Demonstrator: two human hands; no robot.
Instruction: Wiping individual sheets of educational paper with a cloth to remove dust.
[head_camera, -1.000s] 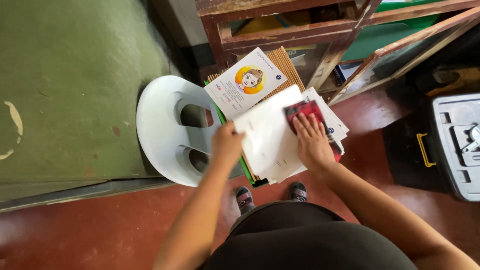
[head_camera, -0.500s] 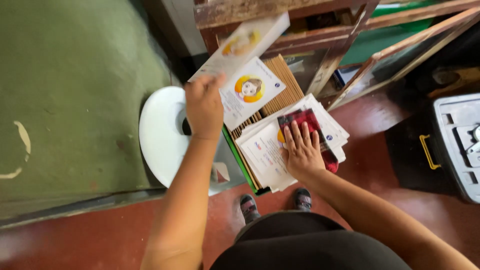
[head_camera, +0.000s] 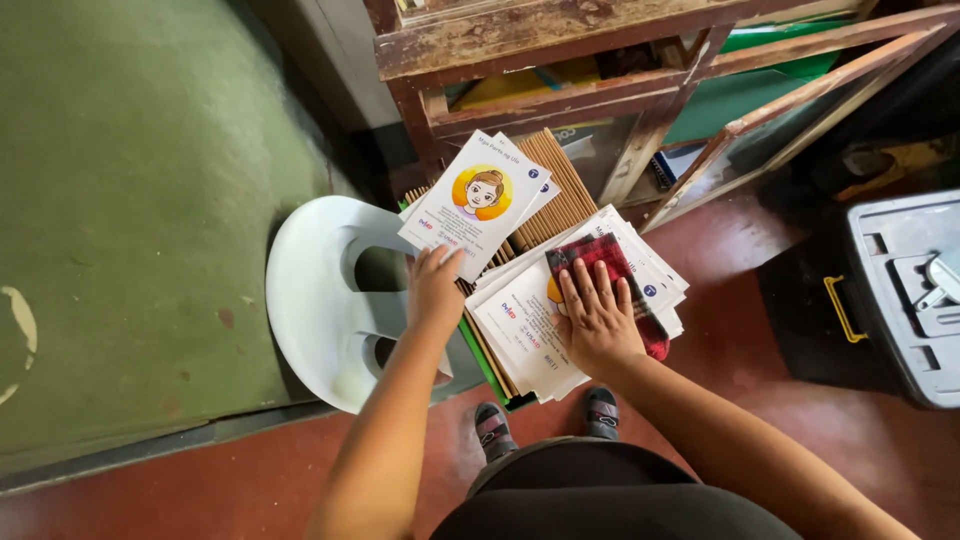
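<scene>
Resting flat, my right hand presses, fingers spread and nothing gripped, a red-and-black plaid cloth onto the right-hand stack of white booklets. My left hand has come down since half a second ago, when it was raised toward the shelf with a booklet lifted clear; its fingertips now touch the near edge of the top booklet, a glossy white rectangular cover with an orange disc and a cartoon face. Whether those fingers pinch the cover or merely lie on it cannot be told. This booklet now lies tilted on the left-hand pile, over the far left part of a stack of ribbed brown card. All piles sit on the seat of a white moulded plastic chair, whose curved, slotted back projects left. A thin green edge shows beneath the near piles. Beyond stands a worn, peeling wooden shelf frame; the floor is polished dark red.
</scene>
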